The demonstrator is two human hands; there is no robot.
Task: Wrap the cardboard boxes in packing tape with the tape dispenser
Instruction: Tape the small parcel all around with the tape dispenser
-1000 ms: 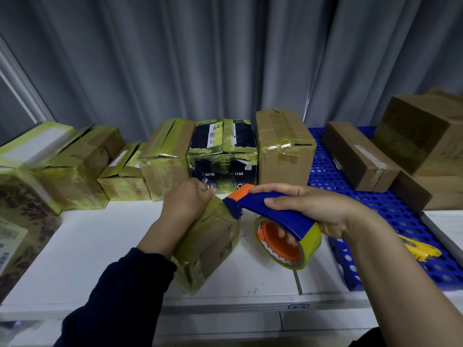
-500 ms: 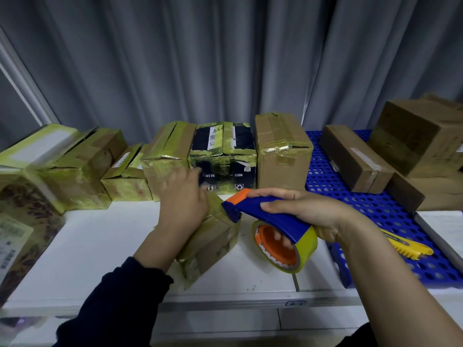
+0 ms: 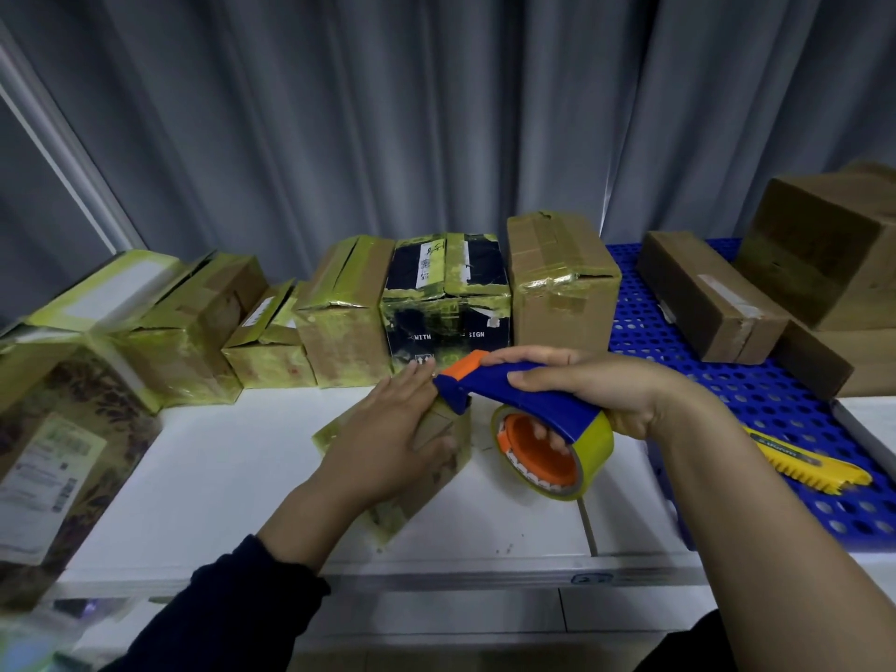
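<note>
Cardboard box (image 3: 448, 424), partly taped, lies tilted on the white table (image 3: 218, 477) under the flat-pressed left hand (image 3: 388, 443); right hand (image 3: 596, 395) grips the tape dispenser (image 3: 533, 405) at its far corner, so advise firm smoothing and taut tape.

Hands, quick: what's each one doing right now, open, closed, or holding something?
Left hand: open, fingers flat, pressing on the small taped box.
Right hand: closed around the tape dispenser.
</note>
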